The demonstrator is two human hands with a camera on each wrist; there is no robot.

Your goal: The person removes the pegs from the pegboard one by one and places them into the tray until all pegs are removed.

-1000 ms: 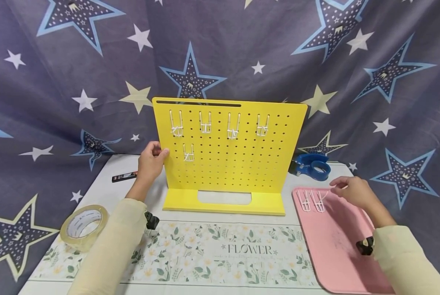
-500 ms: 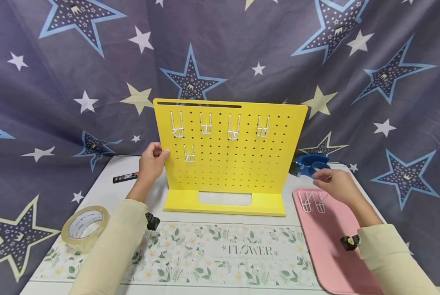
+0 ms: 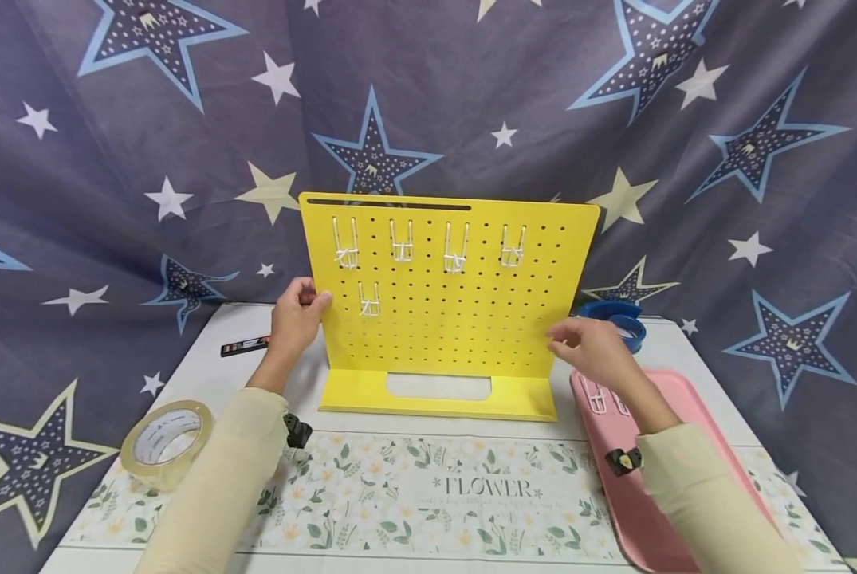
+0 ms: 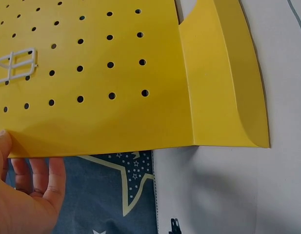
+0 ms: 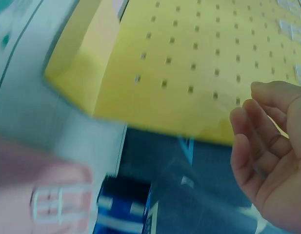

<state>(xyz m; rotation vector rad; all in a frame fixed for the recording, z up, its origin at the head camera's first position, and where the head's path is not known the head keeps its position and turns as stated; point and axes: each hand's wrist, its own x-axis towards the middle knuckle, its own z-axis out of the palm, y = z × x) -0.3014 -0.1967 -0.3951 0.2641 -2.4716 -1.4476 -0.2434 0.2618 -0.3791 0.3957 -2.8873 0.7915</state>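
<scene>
A yellow pegboard point(image 3: 442, 335) stands upright on its base, with several white wire hooks point(image 3: 454, 259) hanging in its upper and left parts. My left hand point(image 3: 295, 319) grips its left edge, thumb on the front face; in the left wrist view the fingers point(image 4: 39, 178) curl behind the board. At the right edge, my right hand point(image 3: 593, 347) hovers close to the board with loosely bent fingers. Nothing shows between thumb and fingers in the right wrist view. Two more white hooks point(image 3: 596, 399) lie on the pink tray point(image 3: 675, 383), partly behind the right hand and wrist.
A blue tape dispenser point(image 3: 632, 331) sits behind the right hand. To the left are a roll of clear tape point(image 3: 137, 454) and a black flat case point(image 3: 241, 345). A floral runner point(image 3: 428, 510) crosses the white table in front of the board. A star-patterned curtain point(image 3: 428, 96) hangs behind.
My right hand has moved left from above the tray, past the tape dispenser, to the board's right edge. My left hand stays on the left edge.
</scene>
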